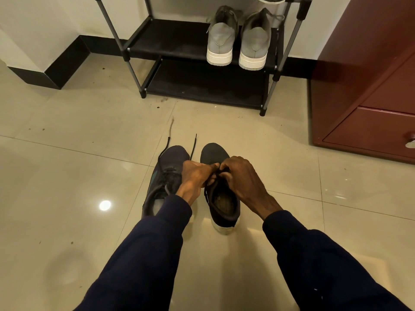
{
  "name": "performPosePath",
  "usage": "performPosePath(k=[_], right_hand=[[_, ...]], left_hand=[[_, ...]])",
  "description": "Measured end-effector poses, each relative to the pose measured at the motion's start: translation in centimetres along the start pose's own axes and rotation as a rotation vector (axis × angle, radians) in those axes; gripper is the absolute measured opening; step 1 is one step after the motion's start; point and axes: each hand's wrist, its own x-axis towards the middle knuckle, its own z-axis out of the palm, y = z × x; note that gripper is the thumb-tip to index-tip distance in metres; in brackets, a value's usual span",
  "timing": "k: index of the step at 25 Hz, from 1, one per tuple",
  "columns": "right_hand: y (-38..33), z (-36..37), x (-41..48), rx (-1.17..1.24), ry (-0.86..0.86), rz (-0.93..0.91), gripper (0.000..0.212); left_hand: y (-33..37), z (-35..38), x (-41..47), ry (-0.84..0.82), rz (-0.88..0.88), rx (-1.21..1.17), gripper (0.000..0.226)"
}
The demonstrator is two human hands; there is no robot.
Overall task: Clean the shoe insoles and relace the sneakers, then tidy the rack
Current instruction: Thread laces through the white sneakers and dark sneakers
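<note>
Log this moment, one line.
step: lacing right sneaker | left hand, right hand: pinch lace | left sneaker: untied | grey pair: on rack

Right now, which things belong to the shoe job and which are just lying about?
In the job: left hand, right hand, lace, dark sneaker they work on, second dark sneaker, shoe rack, grey sneakers.
Lying about: maroon cabinet, dirt specks.

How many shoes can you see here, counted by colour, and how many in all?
Grey sneakers on the rack: 2
Dark sneakers on the floor: 2
Cut-off shoe at the top edge, only its pale sole showing: 1
Total: 5
</note>
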Motion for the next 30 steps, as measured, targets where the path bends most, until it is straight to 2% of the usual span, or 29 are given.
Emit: performPosePath(k=[3, 6, 10, 13, 16, 19, 21, 23, 25, 27, 30], right_hand=[[0.0, -0.4, 0.1, -0.214, 0.043, -0.087, 0.017], [-0.6, -0.8, -0.5, -0.264, 0.08, -0.061, 0.012], [0.7, -2.2, -2.0, -0.096, 0.159, 0.12, 0.004], [2.7, -3.0, -3.1, -0.032, 0.091, 0.231, 0.008], [2.8, -2.9, -3.0, 0.154, 0.046, 0.345, 0.015], [2.2, -3.6, -2.2, 0.192, 0.136, 0.304, 0.015], [1.2, -3.9, -1.3, 0.2, 0.17, 0.26, 0.013], [-0.3, -3.2, -0.2, 0.206, 0.164, 0.211, 0.012], [-1.8, -2.0, 0.9, 0.221, 0.129, 0.172, 0.011], [-3.1, -0.4, 2.1, 0.243, 0.082, 0.137, 0.012], [-4.9, 2.3, 3.6, 0.211, 0.003, 0.068, 0.015]], left_hand=[[0.1, -0.3, 0.0, -0.027, -0.052, -0.062, 0.025], [0.0, -0.3, 0.0, -0.037, -0.073, -0.069, 0.024], [-1.2, -1.5, 1.4, 0.04, -0.081, -0.048, 0.023], [-1.9, -2.0, 1.2, 0.054, -0.041, -0.004, 0.029], [-2.0, -2.3, 0.5, 0.034, 0.042, 0.115, 0.033], [-1.2, -4.1, -0.2, 0.045, 0.172, 0.209, 0.029], [-0.3, -6.2, -0.7, 0.118, 0.242, 0.198, 0.023], [0.5, -8.7, -0.9, 0.186, 0.283, 0.164, 0.016], [0.7, -11.1, -0.7, 0.179, 0.305, 0.091, 0.005], [0.5, -13.5, -0.4, 0.157, 0.358, 0.115, 0.013], [-0.7, -15.8, 0.3, 0.113, 0.482, 0.299, 0.034]])
